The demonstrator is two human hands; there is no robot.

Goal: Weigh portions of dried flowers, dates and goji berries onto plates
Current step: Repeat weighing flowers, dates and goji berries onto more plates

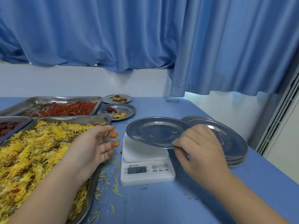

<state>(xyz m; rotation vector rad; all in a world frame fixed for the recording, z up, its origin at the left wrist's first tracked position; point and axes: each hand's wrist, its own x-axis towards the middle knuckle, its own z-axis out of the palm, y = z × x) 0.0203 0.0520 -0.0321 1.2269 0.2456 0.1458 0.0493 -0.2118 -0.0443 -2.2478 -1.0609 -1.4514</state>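
The right hand (195,143) pinches the near rim of an empty steel plate (153,131) just right of centre frame; the plate hangs tilted over the white scale (145,178), not flat on its platform. I judge the grip the weak point: held by one edge only, the plate could slip and land off-centre; it looks wider than the platform, so an overhang might tip it once food goes in. The left hand (95,143) is open with fingers spread, left of centre, over the edge of the tray (72,119) of dried flowers (37,151); petals cling to its stained fingertips and could drop onto the scale and skew a reading. The display is too blurred for me to read, so I cannot tell whether it is zeroed. The stack of plates (229,141) sits just right of the right hand; a careless wrist could knock it. Goji berries (68,109) lie at upper left, dates (6,126) at the left edge.
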